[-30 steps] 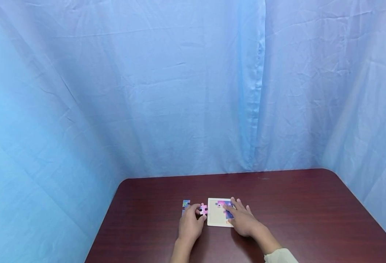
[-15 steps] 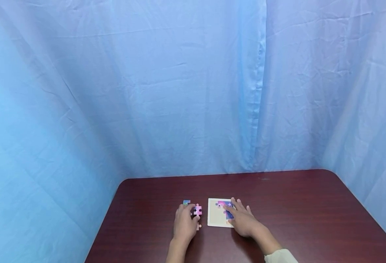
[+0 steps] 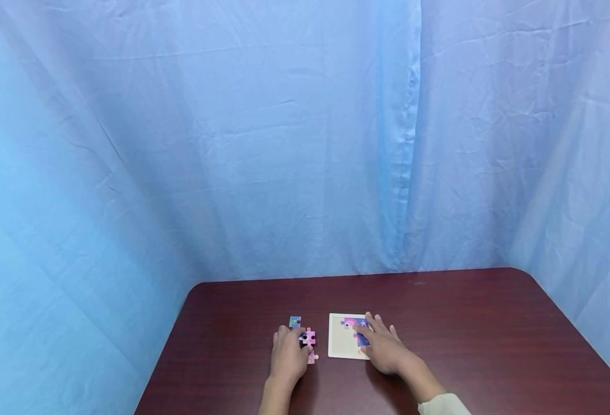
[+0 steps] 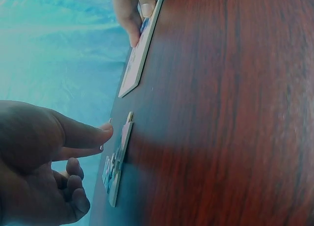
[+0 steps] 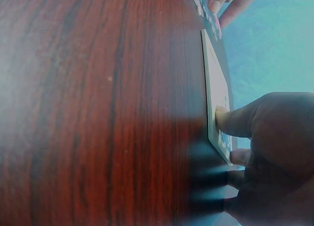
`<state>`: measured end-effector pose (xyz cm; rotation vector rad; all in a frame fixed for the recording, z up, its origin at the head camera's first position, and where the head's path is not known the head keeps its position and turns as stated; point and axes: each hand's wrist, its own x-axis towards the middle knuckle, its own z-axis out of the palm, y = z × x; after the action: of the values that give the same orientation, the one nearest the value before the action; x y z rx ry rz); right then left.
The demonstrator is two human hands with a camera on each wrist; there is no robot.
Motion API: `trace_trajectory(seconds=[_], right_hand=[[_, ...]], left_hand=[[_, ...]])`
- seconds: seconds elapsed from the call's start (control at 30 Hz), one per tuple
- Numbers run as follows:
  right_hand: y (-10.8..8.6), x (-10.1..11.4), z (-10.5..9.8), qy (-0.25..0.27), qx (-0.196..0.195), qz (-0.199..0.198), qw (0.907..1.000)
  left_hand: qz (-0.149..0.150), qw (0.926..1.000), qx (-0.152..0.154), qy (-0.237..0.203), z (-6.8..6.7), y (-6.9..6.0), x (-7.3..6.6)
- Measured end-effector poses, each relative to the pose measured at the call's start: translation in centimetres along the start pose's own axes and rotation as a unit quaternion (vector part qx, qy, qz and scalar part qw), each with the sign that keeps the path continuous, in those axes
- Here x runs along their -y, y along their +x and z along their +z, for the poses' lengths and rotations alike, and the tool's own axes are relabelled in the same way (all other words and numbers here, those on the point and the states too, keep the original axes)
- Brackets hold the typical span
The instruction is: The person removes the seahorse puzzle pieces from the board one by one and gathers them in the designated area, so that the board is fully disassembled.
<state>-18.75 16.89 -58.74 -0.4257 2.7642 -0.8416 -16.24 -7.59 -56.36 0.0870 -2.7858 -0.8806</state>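
Observation:
My left hand [image 3: 287,356] pinches a pink jigsaw piece [image 3: 309,336] between thumb and forefinger, just above other pieces on the table. In the left wrist view its remaining fingers are curled, and the held piece is seen nearly edge-on. Partly under that hand lie a pink and orange piece [image 3: 312,358] and a blue piece [image 3: 295,321]. To the right is a pale square puzzle tray [image 3: 336,349] with several pink and purple pieces fitted along its top and right. My right hand [image 3: 386,350] rests on the tray's right side with spread fingers, hiding part of it.
The dark red-brown table [image 3: 471,334] has rounded far corners. Light blue cloth [image 3: 305,144] hangs behind it and at both sides. A narrow strip of tabletop separates the loose pieces from the tray.
My left hand has moved left, away from the tray, carrying the pink jigsaw piece toward the loose pieces. My right hand stays in place on the tray.

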Motion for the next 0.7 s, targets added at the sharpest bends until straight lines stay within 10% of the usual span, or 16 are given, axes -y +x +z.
trace_trajectory(seconds=[0.7], right_hand=[[-0.4, 1.3, -0.9, -0.019, 0.008, 0.016, 0.9997]], left_hand=[[-0.003, 0.9999, 0.011, 0.006, -0.1, 0.2, -0.1]])
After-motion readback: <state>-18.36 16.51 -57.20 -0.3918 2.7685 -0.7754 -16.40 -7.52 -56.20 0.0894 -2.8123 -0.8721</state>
